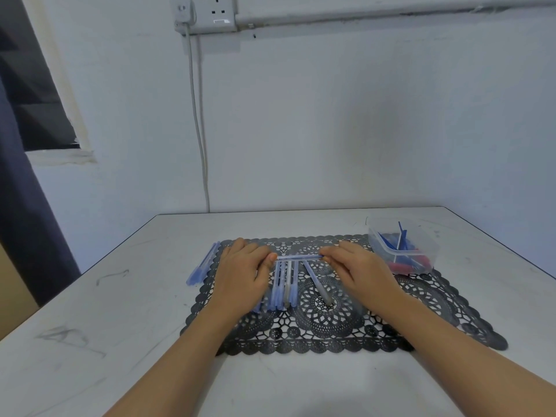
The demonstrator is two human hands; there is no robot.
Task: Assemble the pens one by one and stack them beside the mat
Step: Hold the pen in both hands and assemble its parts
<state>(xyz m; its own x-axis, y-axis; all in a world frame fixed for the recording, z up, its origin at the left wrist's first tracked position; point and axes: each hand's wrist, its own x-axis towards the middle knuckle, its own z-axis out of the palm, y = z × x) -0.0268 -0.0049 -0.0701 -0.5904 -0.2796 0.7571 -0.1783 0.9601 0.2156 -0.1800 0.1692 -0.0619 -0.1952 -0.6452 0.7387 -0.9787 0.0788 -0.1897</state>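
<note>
A clear pen with a blue refill [298, 258] lies crosswise above the black lace mat [331, 323], held at both ends. My left hand [243, 269] pinches its left end and my right hand [358, 266] pinches its right end. Below it, several pale blue and clear pen barrels [284, 288] lie side by side on the mat, and one clear barrel [317, 282] lies slanted beside them. A small stack of blue pens [203, 264] rests on the table just off the mat's left edge.
A clear plastic tub [401, 248] with blue refills and red parts stands at the mat's far right corner. The white table [105, 341] meets a wall behind, where a cable [200, 130] hangs from a socket.
</note>
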